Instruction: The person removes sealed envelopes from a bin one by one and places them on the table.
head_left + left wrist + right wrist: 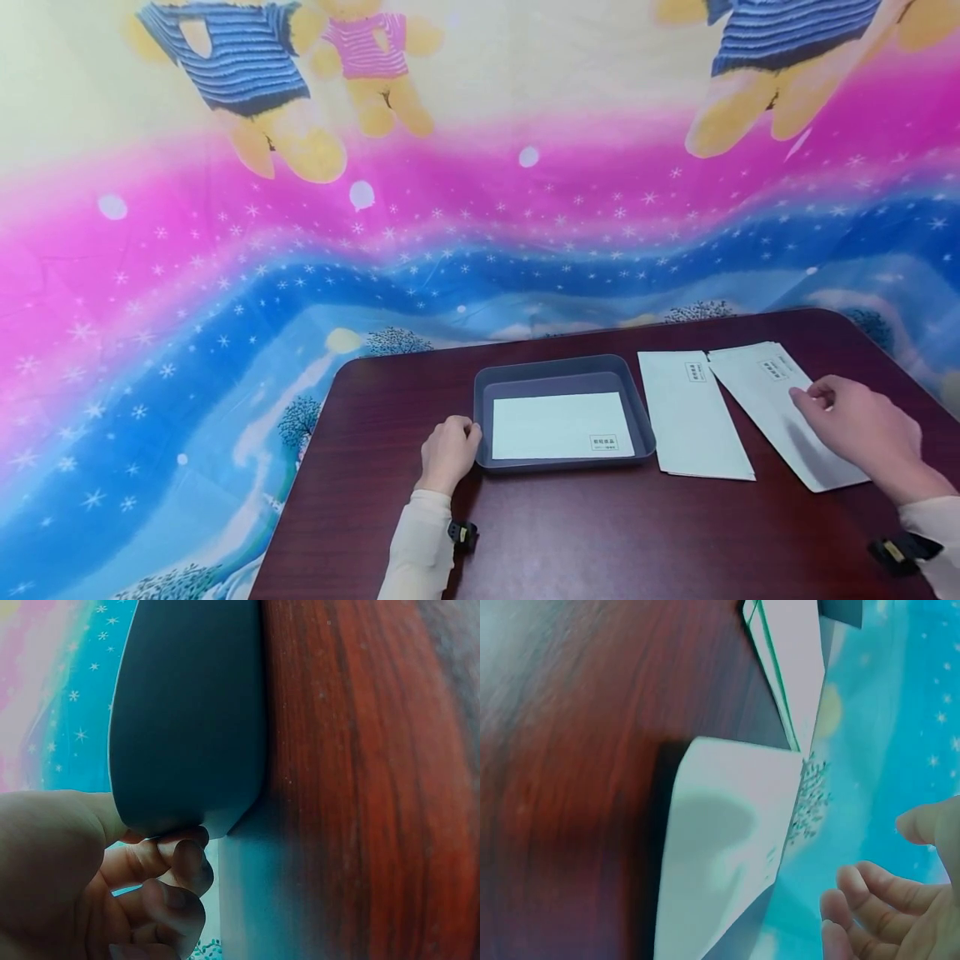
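Observation:
My left hand (448, 454) grips the left edge of a dark grey rectangular tray (562, 469). In the left wrist view, the thumb goes behind the tray's wall (187, 712) and curled fingers (187, 859) lie at its near corner. One white envelope (555, 421) with a small printed box lies flat inside the tray. My right hand (862, 417) hovers over the rightmost stack of white envelopes (765, 392), casting a shadow on it. Nothing shows between its loosely bent fingers (885, 889); the thumb stands apart from them.
A second stack of white envelopes (686, 417) lies between the tray and the rightmost stack, their top corners close together. Everything rests on a dark red wooden table (570, 542). Behind its far edge hangs a printed cloth (465, 208) with bears and snowflakes.

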Motion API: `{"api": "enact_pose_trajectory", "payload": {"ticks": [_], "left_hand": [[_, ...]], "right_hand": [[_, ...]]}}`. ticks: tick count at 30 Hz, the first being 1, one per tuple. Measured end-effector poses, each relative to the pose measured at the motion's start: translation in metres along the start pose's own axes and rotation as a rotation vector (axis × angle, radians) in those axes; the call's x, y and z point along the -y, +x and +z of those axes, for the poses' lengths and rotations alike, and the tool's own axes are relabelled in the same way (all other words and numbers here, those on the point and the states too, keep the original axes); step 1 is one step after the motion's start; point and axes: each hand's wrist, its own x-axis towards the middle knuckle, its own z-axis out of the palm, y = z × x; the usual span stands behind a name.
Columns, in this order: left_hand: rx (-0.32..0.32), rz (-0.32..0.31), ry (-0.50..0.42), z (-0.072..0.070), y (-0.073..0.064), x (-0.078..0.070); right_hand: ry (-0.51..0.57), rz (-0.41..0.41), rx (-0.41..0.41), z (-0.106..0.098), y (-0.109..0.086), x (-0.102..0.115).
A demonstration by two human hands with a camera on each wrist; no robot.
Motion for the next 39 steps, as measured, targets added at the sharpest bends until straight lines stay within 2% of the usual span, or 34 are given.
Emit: {"api": "enact_pose_trajectory", "payload": {"ticks": [15,29,39], "left_hand": [[0.001,0.005,0.006,0.001,0.000,0.000],[0.006,-0.001,0.014,0.001,0.000,-0.001],[0.000,-0.001,0.018,0.000,0.001,0.000]], "right_hand": [[0.030,-0.129,0.020,0.009,-0.005,0.037],[0.080,-0.248,0.017,0.025,-0.012,0.080],[0.079,-0.281,0.043,0.036,-0.014,0.107]]}}
